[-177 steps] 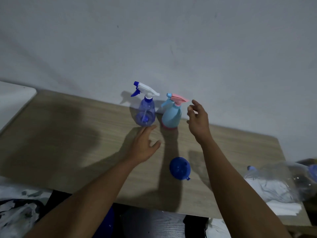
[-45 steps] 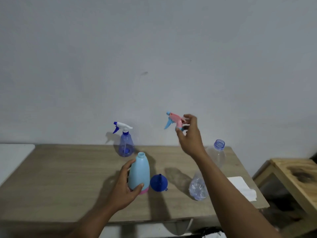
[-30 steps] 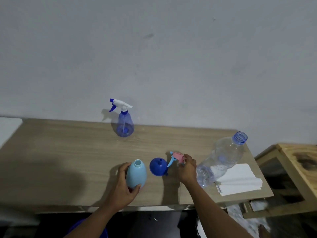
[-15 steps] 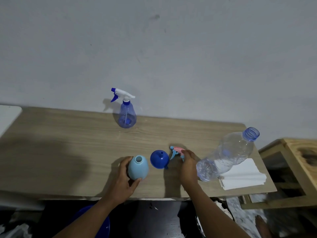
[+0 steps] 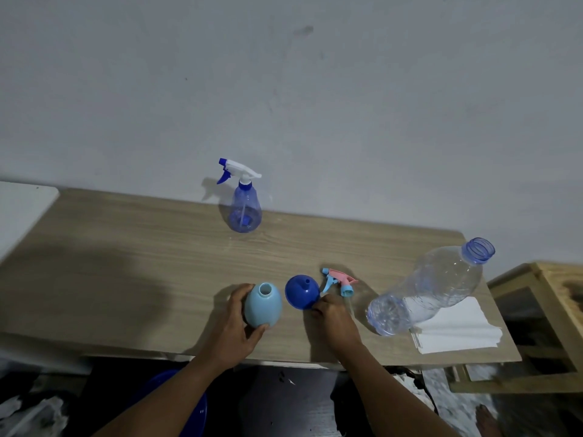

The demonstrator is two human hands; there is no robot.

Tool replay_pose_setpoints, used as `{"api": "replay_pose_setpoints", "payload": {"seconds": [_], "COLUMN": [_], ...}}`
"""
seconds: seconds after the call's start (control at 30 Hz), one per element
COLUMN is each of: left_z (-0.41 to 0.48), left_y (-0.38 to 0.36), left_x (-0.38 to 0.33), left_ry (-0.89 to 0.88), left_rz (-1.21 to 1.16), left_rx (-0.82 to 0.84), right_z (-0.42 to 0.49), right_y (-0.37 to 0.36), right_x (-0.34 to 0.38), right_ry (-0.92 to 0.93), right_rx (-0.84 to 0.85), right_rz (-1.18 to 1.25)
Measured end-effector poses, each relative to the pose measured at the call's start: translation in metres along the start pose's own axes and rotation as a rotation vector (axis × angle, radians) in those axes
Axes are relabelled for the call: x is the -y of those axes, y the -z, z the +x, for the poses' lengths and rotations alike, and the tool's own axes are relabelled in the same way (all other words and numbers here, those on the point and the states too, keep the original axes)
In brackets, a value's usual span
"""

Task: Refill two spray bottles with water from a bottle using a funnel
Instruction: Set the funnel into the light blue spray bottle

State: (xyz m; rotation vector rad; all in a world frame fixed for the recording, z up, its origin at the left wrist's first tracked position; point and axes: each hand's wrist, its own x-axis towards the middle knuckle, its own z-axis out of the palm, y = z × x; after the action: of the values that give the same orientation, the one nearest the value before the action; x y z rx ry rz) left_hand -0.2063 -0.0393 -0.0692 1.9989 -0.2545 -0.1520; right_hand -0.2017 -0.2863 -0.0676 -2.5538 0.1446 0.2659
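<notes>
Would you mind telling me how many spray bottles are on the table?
2: a translucent blue plastic spray bottle stands by the wall; a light blue opaque bottle, open-topped, is held by the left hand.

Folded white tissue on the wooden table — wooden stand beside it.

A capped spray bottle stands far on the table, by the wall. Along the near edge, left to right: an open spray bottle, a funnel just beside it, a trigger head, a water bottle, then napkins at the right end.
</notes>
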Motion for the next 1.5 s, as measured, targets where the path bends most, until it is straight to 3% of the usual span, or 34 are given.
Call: {"api": "replay_pose_setpoints", "payload": {"seconds": [0.2,0.33,0.47,0.57,0.77,0.97,1.17,1.5], "left_z": [0.0,0.0,-0.002,-0.003,-0.008,-0.009,-0.007,-0.006], "left_y": [0.0,0.002,0.004,0.006,0.012,0.009,0.009,0.004], "left_x": [-0.002,-0.006,-0.01,-0.012,-0.017,-0.012,0.001,0.007], "left_ry": [-0.007,0.011,0.04,0.069,0.072,0.127,0.162,0.16], "left_rz": [0.0,0.023,-0.001,-0.037,-0.135,-0.216,-0.236,-0.238], "left_rx": [-0.003,-0.004,0.019,0.023,0.001,-0.005,-0.047,-0.064], "right_z": [-0.003,-0.011,-0.017,-0.019,-0.031,-0.04,-0.039,-0.039], "right_y": [0.006,0.014,0.035,0.056,0.094,0.113,0.104,0.091], "right_x": [0.001,0.01,0.031,0.046,0.083,0.108,0.107,0.112], "right_ry": [0.172,0.078,0.226,0.161,-0.024,-0.196,-0.381,-0.354], "right_rx": [-0.002,-0.091,-0.278,-0.322,-0.194,0.084,0.229,0.286], "right_rz": [0.008,0.265,0.37,0.596,1.072,1.561,1.605,1.515]}}
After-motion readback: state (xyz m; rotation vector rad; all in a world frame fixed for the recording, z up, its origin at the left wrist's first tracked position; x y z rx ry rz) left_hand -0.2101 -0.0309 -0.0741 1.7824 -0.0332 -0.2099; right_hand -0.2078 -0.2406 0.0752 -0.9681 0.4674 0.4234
